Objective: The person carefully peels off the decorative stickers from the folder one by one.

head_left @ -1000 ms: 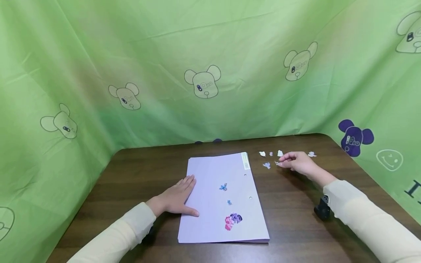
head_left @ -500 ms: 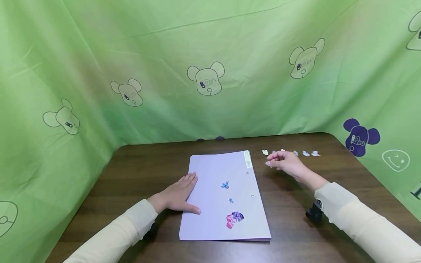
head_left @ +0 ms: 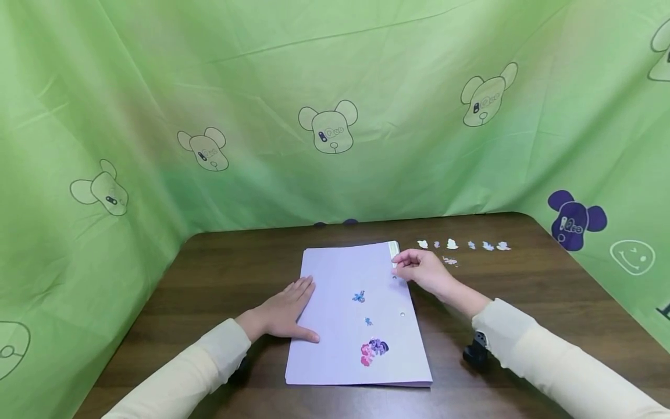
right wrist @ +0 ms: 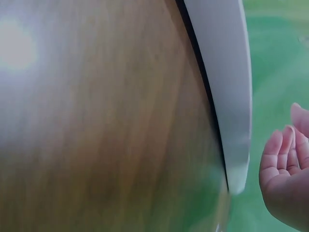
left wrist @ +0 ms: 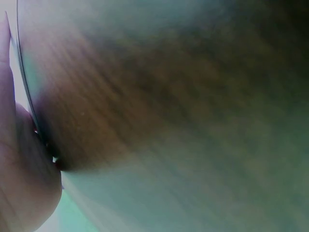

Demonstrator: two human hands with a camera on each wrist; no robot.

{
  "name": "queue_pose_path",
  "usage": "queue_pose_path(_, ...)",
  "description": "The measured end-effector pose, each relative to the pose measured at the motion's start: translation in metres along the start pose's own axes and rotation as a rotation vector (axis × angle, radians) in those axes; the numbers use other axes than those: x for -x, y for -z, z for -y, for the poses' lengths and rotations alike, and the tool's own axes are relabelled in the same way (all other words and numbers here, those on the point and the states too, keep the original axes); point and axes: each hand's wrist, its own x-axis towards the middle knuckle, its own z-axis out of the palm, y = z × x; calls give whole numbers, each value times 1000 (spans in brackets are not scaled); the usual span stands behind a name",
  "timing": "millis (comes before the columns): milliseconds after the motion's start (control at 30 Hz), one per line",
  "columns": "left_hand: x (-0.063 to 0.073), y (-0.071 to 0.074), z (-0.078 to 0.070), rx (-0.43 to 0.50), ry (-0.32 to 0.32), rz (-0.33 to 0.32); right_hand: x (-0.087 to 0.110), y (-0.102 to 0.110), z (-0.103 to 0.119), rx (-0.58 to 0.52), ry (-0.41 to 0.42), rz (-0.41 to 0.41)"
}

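A lilac folder with a barcode label and two small holes lies on the wooden table. My left hand rests flat on its left edge, fingers straight. Over its upper right edge, my right hand pinches a small pale sticker, mostly hidden by the fingertips. On the cover are a blue winged sticker, a smaller blue sticker and a pink and purple pony sticker. In the right wrist view the curled fingers show at the right edge, beyond the folder.
Several loose cut-out stickers lie in a row at the table's back right, with one white cut-out in front of them. A green cloth with bear drawings hangs behind the brown table.
My right hand has picked up a sticker from the front of the loose group and carried it left to the folder's edge. My left hand stays in place.
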Motion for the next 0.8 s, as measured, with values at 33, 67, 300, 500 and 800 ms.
queue_pose_path(33,0,0,0,2,0,0,0,-4,1,-6,9,7)
queue_pose_path(67,0,0,0,3,0,0,0,-8,2,-8,20,16)
queue_pose_path(300,-1,0,1,-1,3,5,-1,-33,3,17,38,106)
queue_pose_path(500,-2,0,2,-10,6,5,0,-45,5,27,51,187)
queue_pose_path(800,-1,1,2,-7,1,4,0,-56,3,80,96,224)
